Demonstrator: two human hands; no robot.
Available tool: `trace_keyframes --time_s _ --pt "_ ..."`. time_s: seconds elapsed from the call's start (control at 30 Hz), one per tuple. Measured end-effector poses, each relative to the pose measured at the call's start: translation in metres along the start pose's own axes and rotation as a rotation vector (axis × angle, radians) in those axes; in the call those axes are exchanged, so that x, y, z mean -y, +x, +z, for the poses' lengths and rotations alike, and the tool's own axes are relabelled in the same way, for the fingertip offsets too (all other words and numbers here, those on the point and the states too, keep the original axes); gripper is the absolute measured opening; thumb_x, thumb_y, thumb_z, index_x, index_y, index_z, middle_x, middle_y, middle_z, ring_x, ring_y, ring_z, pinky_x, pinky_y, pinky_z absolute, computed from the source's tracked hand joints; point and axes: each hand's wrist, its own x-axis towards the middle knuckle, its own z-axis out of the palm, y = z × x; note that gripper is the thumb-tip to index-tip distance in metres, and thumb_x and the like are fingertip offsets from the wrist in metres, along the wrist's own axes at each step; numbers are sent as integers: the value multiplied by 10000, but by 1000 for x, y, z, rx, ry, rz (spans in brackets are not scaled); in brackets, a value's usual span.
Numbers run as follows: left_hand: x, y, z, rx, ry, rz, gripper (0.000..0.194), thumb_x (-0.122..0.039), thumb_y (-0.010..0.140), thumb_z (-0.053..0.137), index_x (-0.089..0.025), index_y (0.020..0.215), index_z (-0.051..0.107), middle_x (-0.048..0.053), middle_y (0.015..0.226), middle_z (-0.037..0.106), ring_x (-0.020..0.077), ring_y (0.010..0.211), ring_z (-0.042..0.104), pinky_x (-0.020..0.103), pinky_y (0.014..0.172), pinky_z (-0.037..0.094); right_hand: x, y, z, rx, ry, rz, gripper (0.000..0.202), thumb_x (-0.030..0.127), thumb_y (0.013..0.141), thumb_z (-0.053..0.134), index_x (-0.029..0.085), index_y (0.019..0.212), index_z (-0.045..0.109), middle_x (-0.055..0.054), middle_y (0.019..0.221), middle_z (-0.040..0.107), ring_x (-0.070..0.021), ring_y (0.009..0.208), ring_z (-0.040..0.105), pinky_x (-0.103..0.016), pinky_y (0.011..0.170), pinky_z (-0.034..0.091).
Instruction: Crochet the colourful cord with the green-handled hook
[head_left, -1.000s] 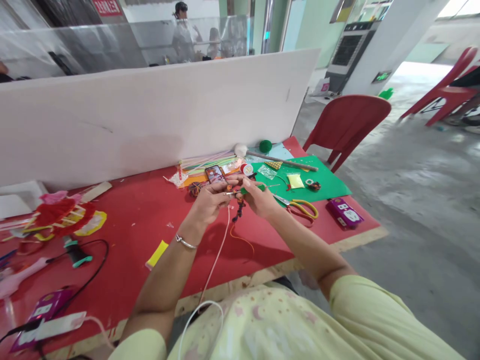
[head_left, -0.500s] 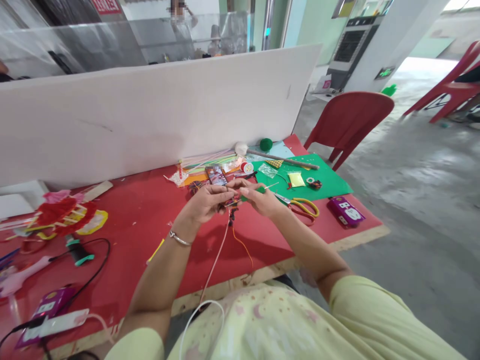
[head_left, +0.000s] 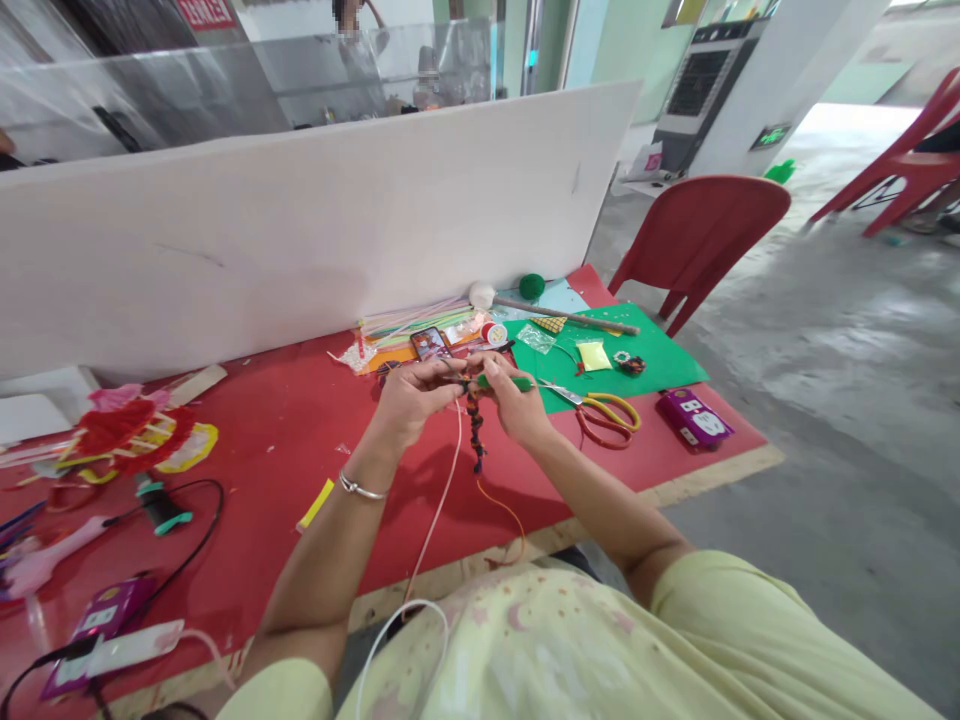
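Observation:
My left hand (head_left: 414,400) pinches a narrow strip of dark, multicoloured crocheted yarn (head_left: 476,430), which dangles below my fingers. An orange yarn tail (head_left: 517,520) trails from its lower end towards the table's front edge. In my right hand (head_left: 517,405) is a crochet hook with a green handle (head_left: 517,383), its working end close against the yarn and hidden by my fingers. Both hands meet above the red table (head_left: 300,400), fingers closed. Just beyond my left hand lie a phone (head_left: 430,344) with a lit screen and a bundle of dark yarn, partly covered.
Scissors (head_left: 607,418) lie right of my right hand, near a purple box (head_left: 694,418). A green sheet (head_left: 660,370) carries a yellow packet (head_left: 593,355) and a small yarn ring (head_left: 630,365). A white board (head_left: 300,230) stands behind. Cables and a red-yellow craft piece (head_left: 135,430) are left.
The yarn strip now hangs longer and straighter below my hands. My right hand has shifted slightly left, and the green handle has turned to show along my fingers.

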Motion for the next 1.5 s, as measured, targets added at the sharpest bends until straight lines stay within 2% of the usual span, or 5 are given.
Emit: trace_keyframes --time_s 0.4,0.53,0.8,1.1,1.5 --pt "3 5 -6 -19 65 51 482 -264 638 942 -178 1098 828 6 705 711 127 608 613 259 597 497 12 -2 8 -84 -162 -144 449 623 919 654 243 713 775 -77 1135 680 -209 977 644 -335 706 603" --pt "-3 6 -3 -46 231 130 470 -238 703 883 -177 1162 808 12 756 727 175 766 694 283 740 549 11 0 7 -60 -247 -268 424 538 967 633 247 695 778 -80 1139 705 -259 1192 616 -446 1053 544" --pt "15 4 33 -376 141 220 346 -270 709 852 -211 1046 804 -21 756 666 133 729 612 255 717 510 -8 -5 30 -452 -437 -441 415 552 1011 490 277 866 765 -90 1311 629 -291 1425 466 -507 1214 382" --pt "-19 -2 -12 81 -137 -206 461 -178 591 897 -194 1049 851 -8 661 661 36 465 382 219 424 188 -6 -2 2 -139 -348 -400 559 812 873 551 314 820 799 -61 1257 672 -326 1329 556 -532 1106 495" --pt "-31 1 -28 201 -76 -248 437 -135 585 846 -145 1022 852 -7 619 627 35 458 416 212 440 253 47 26 -34 389 -616 -617 297 605 901 709 356 985 848 -20 1537 507 -317 1456 450 -461 1086 572"
